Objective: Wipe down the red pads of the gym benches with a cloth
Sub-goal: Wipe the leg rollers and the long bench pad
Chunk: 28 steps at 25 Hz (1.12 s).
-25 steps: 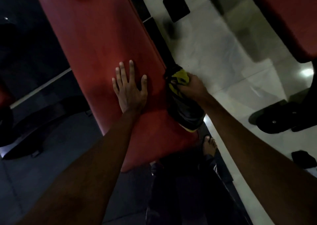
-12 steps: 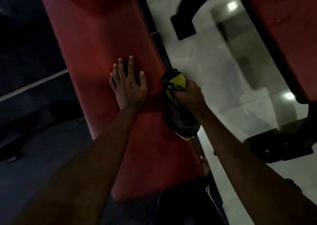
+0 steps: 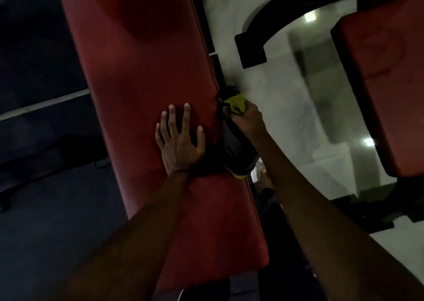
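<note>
A long red bench pad [image 3: 142,71] runs from the top of the view down toward me. My left hand [image 3: 179,140] lies flat on it with fingers spread. At the pad's right edge my right hand [image 3: 249,121] grips a bunched black and yellow cloth [image 3: 236,144], which hangs against the side of the pad. A second red pad [image 3: 380,89] stands at the far right.
A pale tiled floor [image 3: 286,107] lies between the two benches. A black curved frame piece [image 3: 257,41] stands on it at the upper right. Dark flooring and a dark frame bar are to the left. My bare foot [image 3: 262,176] shows below the cloth.
My view has shifted, so more of the pad's near end shows. My right hand and the cloth have stayed at the pad's right edge, sliding slightly along it. My left hand stays flat.
</note>
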Tool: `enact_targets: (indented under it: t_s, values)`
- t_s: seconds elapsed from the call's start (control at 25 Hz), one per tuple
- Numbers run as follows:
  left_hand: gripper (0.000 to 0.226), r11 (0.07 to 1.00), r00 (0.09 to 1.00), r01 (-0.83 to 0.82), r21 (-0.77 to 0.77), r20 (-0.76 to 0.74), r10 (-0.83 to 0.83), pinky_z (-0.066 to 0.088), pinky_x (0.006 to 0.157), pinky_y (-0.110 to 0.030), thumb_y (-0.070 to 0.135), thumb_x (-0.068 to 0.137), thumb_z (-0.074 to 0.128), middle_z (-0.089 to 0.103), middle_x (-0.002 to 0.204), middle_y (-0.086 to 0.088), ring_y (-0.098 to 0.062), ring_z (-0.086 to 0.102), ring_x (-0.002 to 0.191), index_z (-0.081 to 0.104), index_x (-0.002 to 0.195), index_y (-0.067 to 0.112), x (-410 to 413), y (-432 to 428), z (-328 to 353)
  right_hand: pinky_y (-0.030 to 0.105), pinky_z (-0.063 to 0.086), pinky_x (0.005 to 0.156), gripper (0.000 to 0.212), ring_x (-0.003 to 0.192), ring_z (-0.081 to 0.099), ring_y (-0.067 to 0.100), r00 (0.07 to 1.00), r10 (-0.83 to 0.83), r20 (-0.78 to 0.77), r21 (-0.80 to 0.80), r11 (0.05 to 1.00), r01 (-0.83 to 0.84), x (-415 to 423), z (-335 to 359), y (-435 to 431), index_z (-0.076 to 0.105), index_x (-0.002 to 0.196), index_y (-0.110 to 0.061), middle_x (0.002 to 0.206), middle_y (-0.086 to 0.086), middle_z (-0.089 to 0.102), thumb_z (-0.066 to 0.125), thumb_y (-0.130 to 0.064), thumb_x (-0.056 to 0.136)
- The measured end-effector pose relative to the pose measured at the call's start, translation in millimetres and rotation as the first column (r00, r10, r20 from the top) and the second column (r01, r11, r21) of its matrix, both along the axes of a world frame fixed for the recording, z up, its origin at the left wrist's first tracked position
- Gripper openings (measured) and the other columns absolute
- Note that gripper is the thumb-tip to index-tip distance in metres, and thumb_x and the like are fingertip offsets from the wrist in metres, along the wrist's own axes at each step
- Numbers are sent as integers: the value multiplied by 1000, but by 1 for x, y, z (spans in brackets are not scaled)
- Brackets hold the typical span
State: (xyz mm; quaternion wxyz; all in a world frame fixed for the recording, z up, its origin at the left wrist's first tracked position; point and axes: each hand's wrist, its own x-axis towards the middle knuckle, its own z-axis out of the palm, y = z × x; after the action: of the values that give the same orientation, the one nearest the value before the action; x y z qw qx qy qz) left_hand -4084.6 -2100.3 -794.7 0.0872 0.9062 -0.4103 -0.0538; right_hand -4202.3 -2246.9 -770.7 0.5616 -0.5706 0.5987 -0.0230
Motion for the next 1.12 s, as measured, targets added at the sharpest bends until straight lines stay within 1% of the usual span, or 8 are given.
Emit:
enact_targets:
  t_s: [0.12,0.32,0.44,0.56,0.72,0.8,0.96,1.12]
  values:
    - [64,1000,999,-13,20,-30,14,15,121,-49,51,97,40,25,163,-7,-28,19,150,30,156,28,-4,3,3,16,36,76,44,119,60,34,995,98,27,-13,995,-98,-12,9,-8,62,132,-11,128,14,66,72,-30,93]
    - [62,998,992,-53,44,-112,57,15,121,-45,49,96,43,26,162,-4,-25,19,150,34,154,29,-8,-2,17,21,44,79,37,105,64,22,909,410,70,-194,900,-391,-28,3,-28,65,122,-13,114,6,72,75,-29,90]
    - [63,967,960,-257,-1,-117,255,18,119,-49,49,96,44,27,161,-12,-31,23,149,35,154,26,22,0,29,10,45,86,38,102,57,-2,927,303,221,-292,928,-233,9,-6,-49,65,122,-9,112,-8,66,77,-23,89]
    - [79,781,779,-609,136,-82,622,10,120,-57,65,91,36,17,162,-21,-37,14,150,15,159,28,82,4,32,-12,22,78,38,104,42,-8,960,203,193,-345,930,-127,36,3,-59,65,118,2,106,-9,52,79,-15,87]
    - [84,775,783,-607,173,-36,621,14,118,-58,70,90,30,13,162,-23,-40,17,148,4,160,31,92,-3,21,-17,13,79,42,107,43,17,976,169,140,-402,910,-100,20,15,-37,66,114,9,102,1,60,84,-7,79]
    - [82,767,771,-626,142,-36,636,15,117,-58,70,91,32,14,162,-21,-39,19,147,5,159,34,88,-1,19,-13,20,81,41,96,56,10,965,208,163,-342,929,-142,23,6,-44,67,118,2,102,-6,57,82,-15,84]
    - [75,761,762,-636,128,-46,645,15,118,-58,67,95,30,14,163,-19,-36,18,148,7,159,35,92,1,19,20,48,94,45,100,62,11,970,192,152,-119,977,-175,47,-13,-71,62,124,-12,101,-13,60,68,-39,89]
    - [75,772,775,-624,126,-29,631,14,117,-59,66,96,27,13,163,-21,-39,18,147,6,159,32,89,0,17,-6,31,85,38,100,53,-7,959,239,150,-289,939,-189,27,-12,-51,68,121,-10,109,-11,64,74,-31,90]
